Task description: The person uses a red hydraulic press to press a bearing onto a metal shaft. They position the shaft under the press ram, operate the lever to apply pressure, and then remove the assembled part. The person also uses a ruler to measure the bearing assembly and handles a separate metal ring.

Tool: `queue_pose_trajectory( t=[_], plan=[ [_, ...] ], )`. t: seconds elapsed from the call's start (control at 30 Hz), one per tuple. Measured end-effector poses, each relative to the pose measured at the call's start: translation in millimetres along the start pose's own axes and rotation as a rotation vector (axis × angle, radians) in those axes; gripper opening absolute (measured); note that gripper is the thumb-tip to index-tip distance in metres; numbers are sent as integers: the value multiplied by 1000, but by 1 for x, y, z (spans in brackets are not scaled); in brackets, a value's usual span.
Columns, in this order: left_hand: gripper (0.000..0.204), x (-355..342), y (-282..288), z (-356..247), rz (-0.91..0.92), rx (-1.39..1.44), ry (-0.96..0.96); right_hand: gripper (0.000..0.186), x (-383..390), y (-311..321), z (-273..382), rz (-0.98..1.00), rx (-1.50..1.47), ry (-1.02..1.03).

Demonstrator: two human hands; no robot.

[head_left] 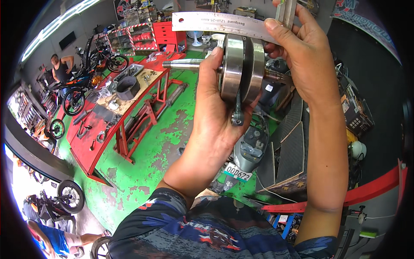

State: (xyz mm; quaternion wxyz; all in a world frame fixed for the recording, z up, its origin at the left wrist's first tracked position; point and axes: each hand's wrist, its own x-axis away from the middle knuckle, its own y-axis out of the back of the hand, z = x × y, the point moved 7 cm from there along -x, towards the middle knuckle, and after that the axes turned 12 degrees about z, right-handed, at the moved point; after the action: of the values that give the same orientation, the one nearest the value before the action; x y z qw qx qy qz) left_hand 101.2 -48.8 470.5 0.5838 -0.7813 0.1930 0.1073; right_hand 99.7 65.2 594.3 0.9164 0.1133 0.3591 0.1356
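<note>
Raised in front of me, my left hand (pixel 213 123) is closed round a crankshaft (pixel 233 64), with the thumb on the near face of its two shiny round webs. One tapered shaft end points left; the other points right, behind my right wrist. A dark connecting rod (pixel 237 108) hangs from between the webs, its small end by my palm. My right hand (pixel 308 56) grips a metal try square (pixel 220 22) at its corner. The marked blade lies across just above the webs; whether it touches them I cannot tell. Its thicker stock points upward.
A red workbench (pixel 82 146) with parts and tools stands at the left. Motorcycles (pixel 71 196) are parked beyond it and at the lower left. Below my hands is a scooter (pixel 252 144), beside a dark box (pixel 291 151). Two people (pixel 60 69) (pixel 49 237) are at the left.
</note>
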Motion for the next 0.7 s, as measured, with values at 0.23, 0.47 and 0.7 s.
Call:
queue_pose_trajectory(
  t=[0.23, 0.47, 0.7],
  plan=[
    [41, -19, -29, -29, 143, -29, -42, 39, -29, -10, 42, 37, 2, 215],
    [38, -24, -66, -53, 164, -77, -110, 39, -37, -22, 91, -31, 178, 298],
    [38, -25, -81, -62, 271, -56, -115, 41, -48, -14, 99, -8, 132, 215]
  ],
)
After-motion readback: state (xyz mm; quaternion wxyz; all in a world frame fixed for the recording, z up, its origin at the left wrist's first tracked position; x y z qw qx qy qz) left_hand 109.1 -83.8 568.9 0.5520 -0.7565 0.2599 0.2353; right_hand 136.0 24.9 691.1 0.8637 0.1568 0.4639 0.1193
